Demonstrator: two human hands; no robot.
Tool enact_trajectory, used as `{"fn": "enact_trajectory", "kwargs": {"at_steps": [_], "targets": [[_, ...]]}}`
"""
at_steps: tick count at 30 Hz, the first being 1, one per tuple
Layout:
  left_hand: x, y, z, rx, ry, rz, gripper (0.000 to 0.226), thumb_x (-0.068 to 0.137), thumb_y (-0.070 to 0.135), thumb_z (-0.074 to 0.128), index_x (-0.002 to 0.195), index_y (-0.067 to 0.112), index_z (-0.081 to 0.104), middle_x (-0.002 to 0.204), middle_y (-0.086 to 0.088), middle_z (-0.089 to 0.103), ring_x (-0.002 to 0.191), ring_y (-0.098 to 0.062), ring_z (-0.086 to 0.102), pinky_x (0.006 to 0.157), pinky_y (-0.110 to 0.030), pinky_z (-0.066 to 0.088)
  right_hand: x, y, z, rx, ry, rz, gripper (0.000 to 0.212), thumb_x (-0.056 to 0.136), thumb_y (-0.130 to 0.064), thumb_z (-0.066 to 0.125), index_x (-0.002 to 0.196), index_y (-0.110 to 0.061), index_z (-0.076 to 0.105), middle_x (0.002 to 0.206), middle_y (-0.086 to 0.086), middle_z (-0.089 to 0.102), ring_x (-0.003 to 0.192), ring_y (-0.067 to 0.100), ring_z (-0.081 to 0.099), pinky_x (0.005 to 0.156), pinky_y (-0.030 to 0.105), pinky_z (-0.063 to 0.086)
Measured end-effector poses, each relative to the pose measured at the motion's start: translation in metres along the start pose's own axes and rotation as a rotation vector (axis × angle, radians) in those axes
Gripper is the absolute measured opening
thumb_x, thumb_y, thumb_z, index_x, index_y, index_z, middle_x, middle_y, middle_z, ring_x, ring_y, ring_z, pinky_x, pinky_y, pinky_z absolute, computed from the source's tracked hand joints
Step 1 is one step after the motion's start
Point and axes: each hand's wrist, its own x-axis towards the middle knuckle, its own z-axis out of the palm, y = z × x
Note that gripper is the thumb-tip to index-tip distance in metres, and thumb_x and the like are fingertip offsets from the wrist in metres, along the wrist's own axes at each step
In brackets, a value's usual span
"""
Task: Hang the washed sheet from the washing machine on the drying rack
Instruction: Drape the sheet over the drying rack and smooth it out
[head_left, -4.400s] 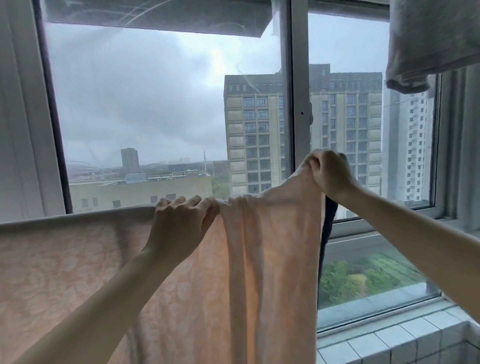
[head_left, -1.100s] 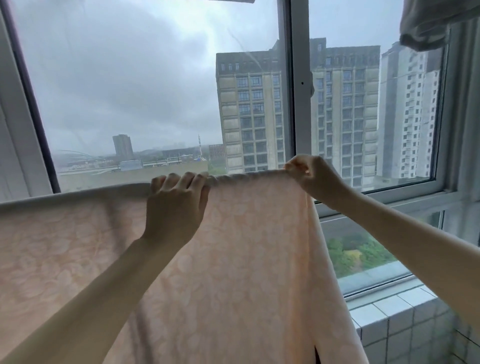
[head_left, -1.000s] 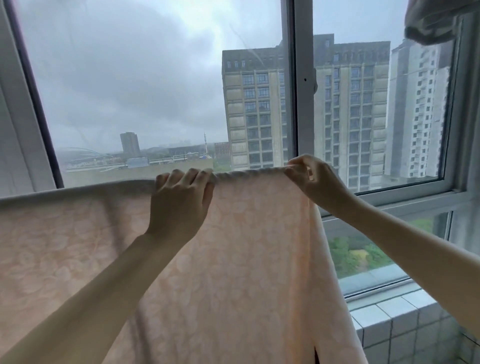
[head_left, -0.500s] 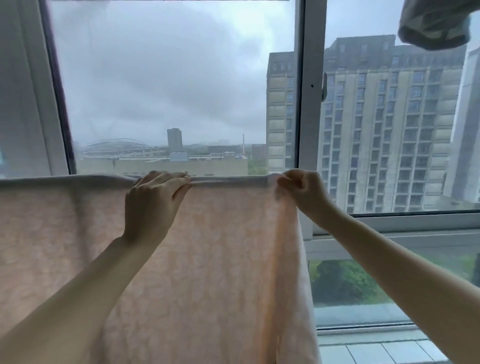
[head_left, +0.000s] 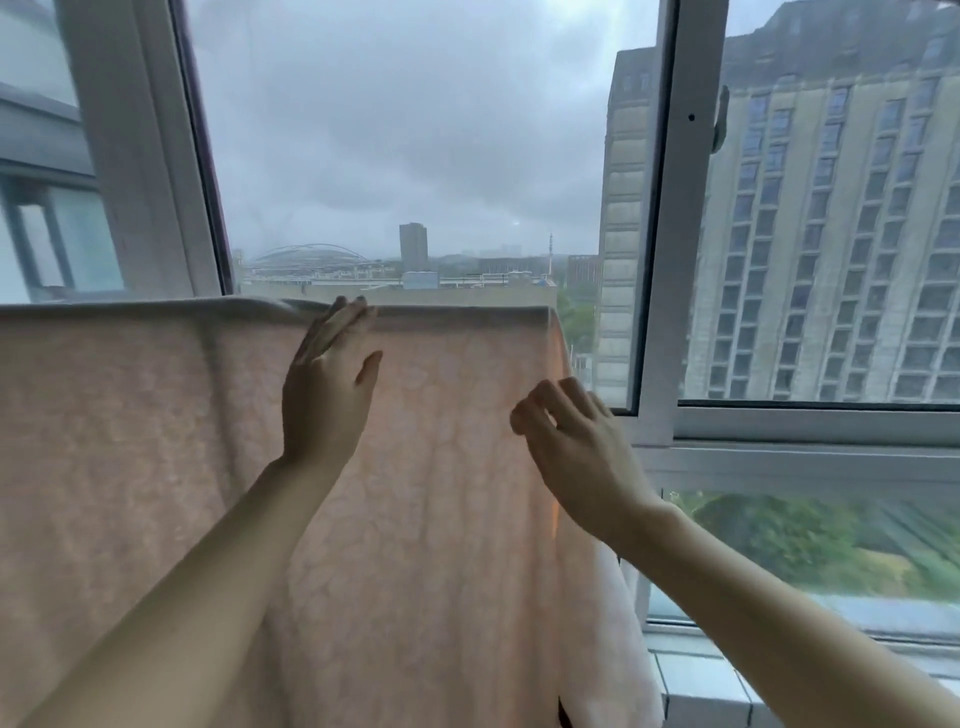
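Two bare forearms are reaching up in front of the sheet (head_left: 441, 519). The left hand (head_left: 327, 384) is lying flat before the cloth, its fingers (head_left: 340, 325) stretched straight and close together, the tips reaching the sheet's top fold; whether they are pressing on it cannot be told. The right hand (head_left: 576, 447) is hovering just before the sheet's right edge, below the fold, its fingers (head_left: 540, 402) loosely curled and holding nothing.

The one sheet is hanging broad and smooth, a thin pale pink cloth with a faint blotchy woven pattern, daylight glowing through it. Its fold is running in a straight level line, and what is carrying it is hidden beneath the cloth. At the right edge a second layer is drooping down behind.

Below the sheet's right corner a tiled ledge (head_left: 701, 691) is showing, white and glossy. Behind the sheet a white window frame (head_left: 670, 234) is standing, with two uprights in view, one to each side. Beyond the glass, right of the sheet, one tall grey apartment block (head_left: 831, 234) is rising over green trees (head_left: 805, 535); above the fold a single distant tower (head_left: 413, 247) is standing under heavy cloud.
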Motion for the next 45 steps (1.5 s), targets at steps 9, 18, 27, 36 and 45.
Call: {"fn": "enact_trajectory", "kwargs": {"at_steps": [9,18,27,36,45], "targets": [[-0.075,-0.067,-0.026,0.107,0.108,-0.485,0.053,0.074,0.015,0.078,0.121,0.008,0.056,0.138,-0.010,0.045,0.126,-0.029,0.041,0.097,-0.037,0.042,-0.044,-0.068,0.018,0.109,-0.622,0.626,0.048,0.094,-0.058,0.040,0.074,-0.015,0.051,0.069,0.000,0.058,0.058,0.020,0.056,0.055,0.032,0.050],[-0.114,-0.107,-0.029,-0.012,-0.094,-0.929,0.037,0.086,0.030,0.069,0.103,-0.003,0.068,0.099,-0.015,0.070,0.089,-0.031,0.063,0.078,-0.032,0.046,-0.054,-0.084,0.063,-0.022,-0.648,0.773,0.022,0.099,-0.019,0.044,0.083,-0.013,0.057,0.070,0.001,0.062,0.061,0.021,0.061,0.055,0.030,0.054],[-0.130,-0.114,-0.036,0.130,-0.227,-0.624,0.045,0.098,0.031,0.051,0.062,0.005,0.053,0.050,-0.003,0.050,0.047,-0.016,0.046,0.044,-0.027,0.028,-0.058,-0.091,0.068,0.008,-0.658,0.749,0.063,0.088,-0.069,0.036,0.055,-0.016,0.041,0.055,-0.001,0.049,0.048,0.017,0.048,0.048,0.025,0.042],[-0.135,-0.119,-0.061,0.283,-0.268,-0.428,0.042,0.092,0.029,0.059,0.058,0.009,0.045,0.048,-0.007,0.049,0.044,-0.029,0.041,0.048,-0.028,0.027,-0.043,-0.067,0.099,-0.080,-0.653,0.904,0.033,0.100,-0.029,0.043,0.075,-0.012,0.056,0.080,0.008,0.070,0.075,0.027,0.067,0.058,0.027,0.042],[-0.158,-0.120,-0.060,0.308,-0.368,-0.386,0.041,0.088,0.038,0.064,0.060,0.011,0.052,0.054,-0.007,0.062,0.046,-0.027,0.054,0.046,-0.032,0.045,-0.056,-0.111,0.096,0.174,-0.767,0.788,0.067,0.080,-0.081,0.035,0.060,-0.017,0.044,0.055,-0.002,0.048,0.046,0.016,0.047,0.058,0.027,0.045]]}}
